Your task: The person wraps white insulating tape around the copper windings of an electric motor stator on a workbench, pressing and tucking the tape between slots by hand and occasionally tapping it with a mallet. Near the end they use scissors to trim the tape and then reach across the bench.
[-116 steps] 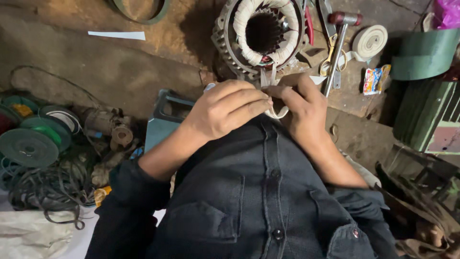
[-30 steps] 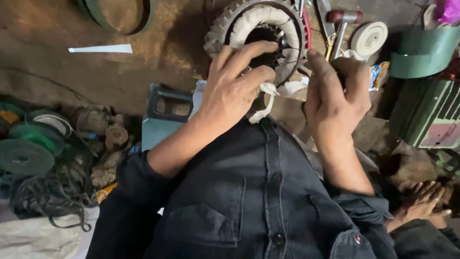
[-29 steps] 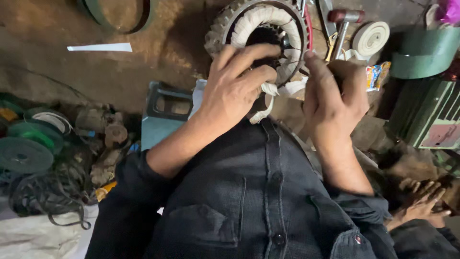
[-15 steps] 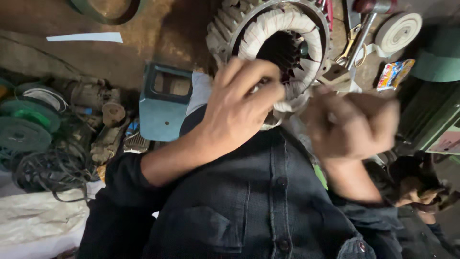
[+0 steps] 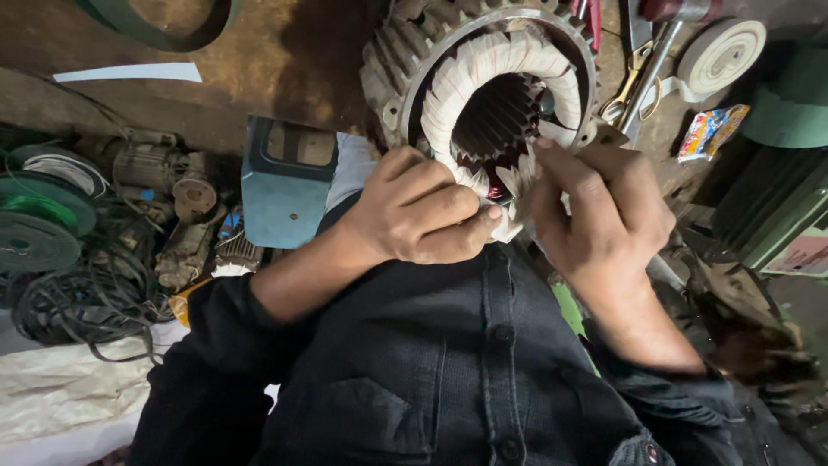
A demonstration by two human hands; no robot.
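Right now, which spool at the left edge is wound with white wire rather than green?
The upper green-rimmed round spool, farthest from the person, carries white wire; the two green-rimmed round spools below show green.

left hand (image 5: 423,211): curled, pinching | right hand (image 5: 599,211): fingers extended, seemingly pinching

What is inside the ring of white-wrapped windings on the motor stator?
Inside the white-wrapped windings shows a dark bore lined with toothed slots. The left hand and right hand cover the ring's near edge.

round grey finned metal motor stator (image 5: 405,60), white-taped coil ring (image 5: 496,65) around its dark slotted bore, lying open-end up, near edge under hands
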